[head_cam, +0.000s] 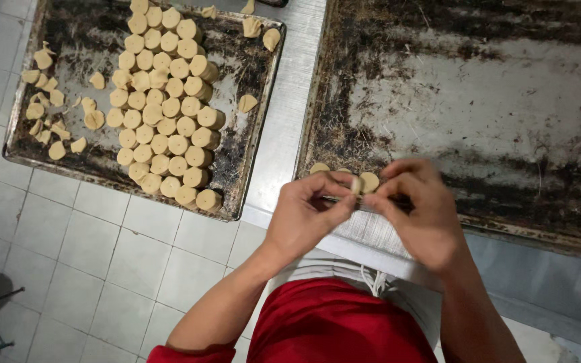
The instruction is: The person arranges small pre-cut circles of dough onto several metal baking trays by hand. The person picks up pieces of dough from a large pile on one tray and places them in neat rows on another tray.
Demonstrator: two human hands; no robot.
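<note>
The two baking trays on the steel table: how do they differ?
The left tray is crowded with pale dough pieces, many packed in rows; the right tray is nearly bare, with only a few pieces at its near edge. The left tray juts out over the tiled floor; the right tray lies before both hands, left hand and right hand, which pinch a dough piece. Both are dark-stained metal.

dough pieces (169, 107) pale tan | trays (237, 181) blackened, mottled grey | shirt (331, 329) red

dough pieces (163, 107) in left tray (253, 144), right tray (479, 101) approx. bare
</note>
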